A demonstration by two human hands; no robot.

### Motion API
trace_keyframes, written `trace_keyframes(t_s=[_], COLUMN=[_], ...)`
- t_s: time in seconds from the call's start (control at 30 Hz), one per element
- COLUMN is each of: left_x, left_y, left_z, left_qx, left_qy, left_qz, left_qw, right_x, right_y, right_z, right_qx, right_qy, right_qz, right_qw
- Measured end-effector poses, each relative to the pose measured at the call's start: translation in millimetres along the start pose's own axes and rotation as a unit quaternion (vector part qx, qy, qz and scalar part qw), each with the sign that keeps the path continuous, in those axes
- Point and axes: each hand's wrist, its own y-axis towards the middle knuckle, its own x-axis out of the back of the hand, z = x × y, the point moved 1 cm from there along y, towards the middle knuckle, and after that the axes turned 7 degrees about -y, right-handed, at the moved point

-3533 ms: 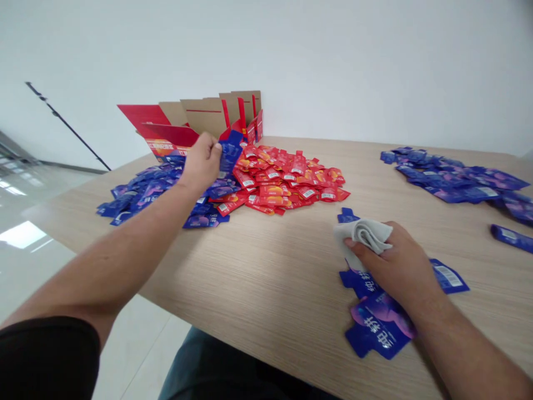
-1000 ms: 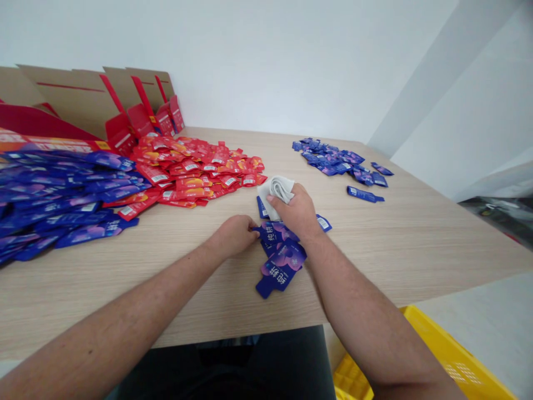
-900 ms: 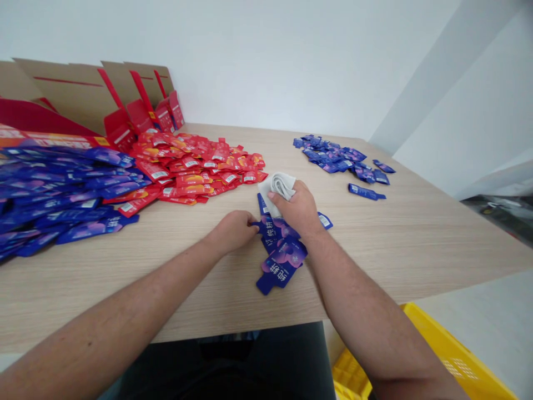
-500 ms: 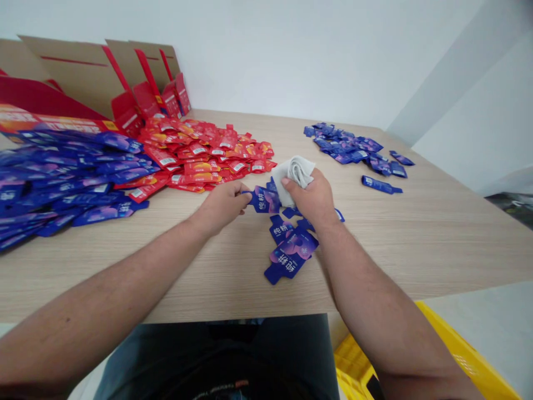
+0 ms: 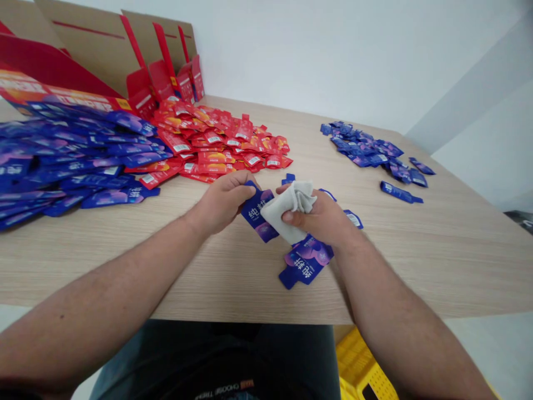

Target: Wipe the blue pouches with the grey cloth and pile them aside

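My left hand (image 5: 222, 201) pinches a blue packet (image 5: 256, 214) by its upper edge, holding it just above the wooden table (image 5: 416, 261). My right hand (image 5: 322, 218) is closed round a folded white cloth (image 5: 288, 209) and presses it against that packet's right side. Under my right hand lie a few more blue packets (image 5: 306, 261) with white lettering, flat on the wood.
A big heap of blue packets (image 5: 70, 164) lies at the left, a red heap (image 5: 220, 144) behind the hands, open red cardboard boxes (image 5: 104, 61) at the back left. A smaller blue pile (image 5: 366, 151) sits far right. A yellow crate (image 5: 366, 372) stands below the table edge.
My left hand dropped a packet near the right hand, then lifted one from that small group. The right hand brought the cloth onto it. The view swung right and closer.
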Motion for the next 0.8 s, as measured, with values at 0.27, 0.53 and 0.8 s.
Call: trace_keyframes(t_s=[0.27,0.53,0.8], left_x=[-9.8,-9.3,-11.9], left_y=[-8,-7,-13], left_z=[8,16,12], left_qx=[-0.009,-0.047,-0.097], left_qy=[0.004,0.048,0.138], left_qz=[-0.015,-0.032,0.031], left_qw=[1.0,0.997,0.985], right_x=[-21,-35,-14], right_y=[-3,2,-3], right_z=[11,-7,16], right_qx=[-0.031,-0.064,0.041], right_qy=[0.041,0.185,-0.216], right_qz=[0.009,-0.132,-0.233], right_qw=[0.999,0.972,0.947])
